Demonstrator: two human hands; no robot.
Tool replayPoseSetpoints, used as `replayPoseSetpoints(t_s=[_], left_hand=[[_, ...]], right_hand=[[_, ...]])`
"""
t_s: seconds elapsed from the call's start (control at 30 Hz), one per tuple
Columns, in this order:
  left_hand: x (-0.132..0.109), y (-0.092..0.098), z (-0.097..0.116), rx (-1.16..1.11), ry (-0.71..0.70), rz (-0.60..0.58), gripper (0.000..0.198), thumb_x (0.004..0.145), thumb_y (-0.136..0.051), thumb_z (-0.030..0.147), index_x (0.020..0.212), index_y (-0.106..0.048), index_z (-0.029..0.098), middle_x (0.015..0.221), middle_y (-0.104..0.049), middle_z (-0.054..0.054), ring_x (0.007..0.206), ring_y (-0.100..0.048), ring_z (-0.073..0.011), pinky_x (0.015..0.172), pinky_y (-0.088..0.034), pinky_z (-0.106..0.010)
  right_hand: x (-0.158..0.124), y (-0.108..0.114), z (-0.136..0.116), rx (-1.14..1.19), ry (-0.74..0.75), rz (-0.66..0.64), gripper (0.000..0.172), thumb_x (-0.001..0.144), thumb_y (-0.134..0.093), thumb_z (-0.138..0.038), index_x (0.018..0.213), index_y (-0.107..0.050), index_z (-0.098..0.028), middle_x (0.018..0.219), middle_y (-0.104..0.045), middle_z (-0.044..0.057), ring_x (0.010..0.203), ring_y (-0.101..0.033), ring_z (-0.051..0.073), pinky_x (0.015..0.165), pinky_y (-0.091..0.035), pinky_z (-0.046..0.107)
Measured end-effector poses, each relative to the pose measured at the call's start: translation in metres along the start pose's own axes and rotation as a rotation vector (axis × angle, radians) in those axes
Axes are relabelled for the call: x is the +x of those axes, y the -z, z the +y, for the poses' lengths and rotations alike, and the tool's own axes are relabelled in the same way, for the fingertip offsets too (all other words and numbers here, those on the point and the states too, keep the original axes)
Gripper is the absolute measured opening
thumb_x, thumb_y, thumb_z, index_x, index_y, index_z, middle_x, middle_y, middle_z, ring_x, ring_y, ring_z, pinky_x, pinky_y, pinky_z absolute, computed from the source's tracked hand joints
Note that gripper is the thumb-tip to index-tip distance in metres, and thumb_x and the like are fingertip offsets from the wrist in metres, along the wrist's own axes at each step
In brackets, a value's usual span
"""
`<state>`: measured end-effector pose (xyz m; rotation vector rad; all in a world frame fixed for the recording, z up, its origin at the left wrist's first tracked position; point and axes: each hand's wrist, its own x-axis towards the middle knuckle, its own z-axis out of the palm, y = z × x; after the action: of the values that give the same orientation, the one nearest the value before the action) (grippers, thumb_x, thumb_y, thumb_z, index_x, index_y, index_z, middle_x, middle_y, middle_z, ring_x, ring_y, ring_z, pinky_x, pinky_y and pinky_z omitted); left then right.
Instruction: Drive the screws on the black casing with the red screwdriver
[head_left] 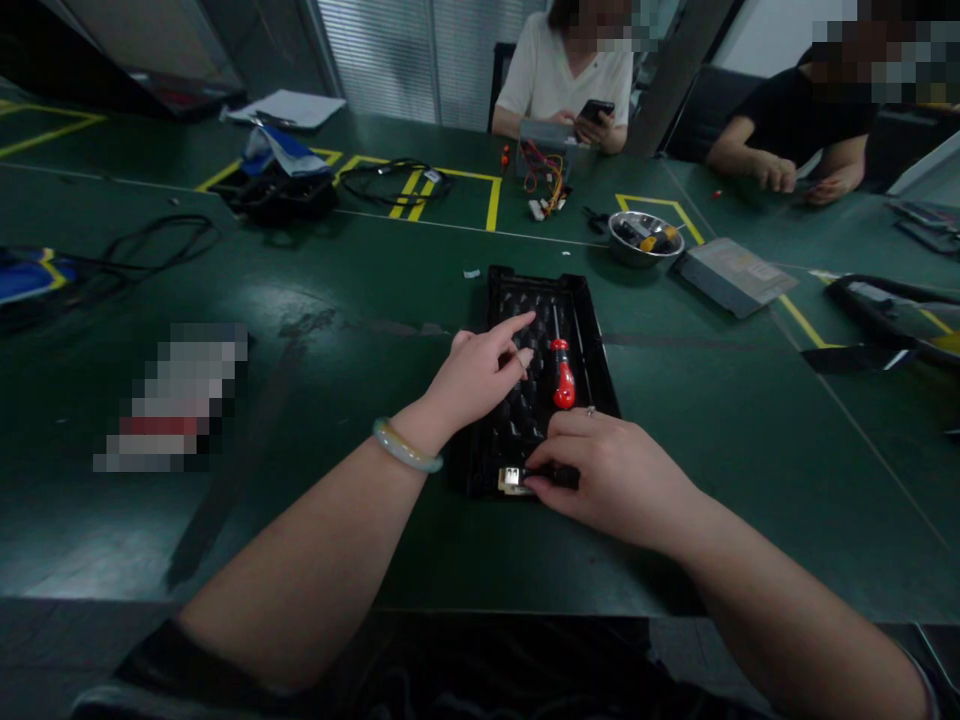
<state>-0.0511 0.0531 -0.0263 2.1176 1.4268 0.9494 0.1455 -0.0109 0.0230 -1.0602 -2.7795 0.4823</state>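
Note:
A black plastic panel with a textured inner face lies lengthwise before me on the table. My left hand is over its left side, index finger stretched forward and the other fingers partly bent, holding nothing. At the panel's near end, the thumb and fingers of my right hand pinch a small circuit board with a metal port on it. The board's right part is hidden by those fingers. A red-handled screwdriver rests on the panel between my hands, its shaft pointing away from me.
Beyond the panel stand a metal bowl with tools and a grey flat box. Farther back are a power supply with coloured wires and a coiled black cable. Two people sit across the green table, one holding a phone.

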Motion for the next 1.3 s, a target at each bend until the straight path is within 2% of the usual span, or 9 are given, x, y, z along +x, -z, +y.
replayPoseSetpoints(t_s=[0.23, 1.2, 1.3], left_hand=[[0.000, 0.001, 0.000, 0.002, 0.004, -0.012, 0.047, 0.098, -0.048, 0.029, 0.144, -0.043, 0.023, 0.085, -0.073, 0.003, 0.084, -0.064, -0.0155, 0.099, -0.033, -0.040], [0.000, 0.002, 0.001, 0.043, 0.007, -0.034, 0.047, 0.098, -0.049, 0.029, 0.145, -0.041, 0.024, 0.087, -0.070, 0.005, 0.086, -0.063, -0.0138, 0.099, -0.033, -0.037], [0.000, 0.002, 0.001, 0.047, 0.008, -0.033, 0.047, 0.098, -0.048, 0.028, 0.145, -0.041, 0.024, 0.088, -0.070, 0.005, 0.084, -0.063, -0.0132, 0.099, -0.032, -0.037]], right_hand=[[0.003, 0.000, 0.001, 0.039, -0.030, -0.059, 0.011, 0.084, -0.068, -0.030, 0.088, -0.077, -0.025, 0.082, -0.067, 0.001, 0.083, -0.063, 0.016, 0.074, -0.048, 0.029], [0.004, -0.006, 0.008, 0.040, -0.005, -0.065, 0.012, 0.086, -0.070, -0.036, 0.088, -0.077, -0.026, 0.080, -0.068, -0.003, 0.082, -0.064, 0.015, 0.077, -0.046, 0.030], [0.002, -0.006, 0.010, 0.043, -0.002, -0.064, 0.015, 0.088, -0.067, -0.038, 0.093, -0.077, -0.027, 0.082, -0.068, -0.002, 0.084, -0.063, 0.015, 0.077, -0.047, 0.030]])
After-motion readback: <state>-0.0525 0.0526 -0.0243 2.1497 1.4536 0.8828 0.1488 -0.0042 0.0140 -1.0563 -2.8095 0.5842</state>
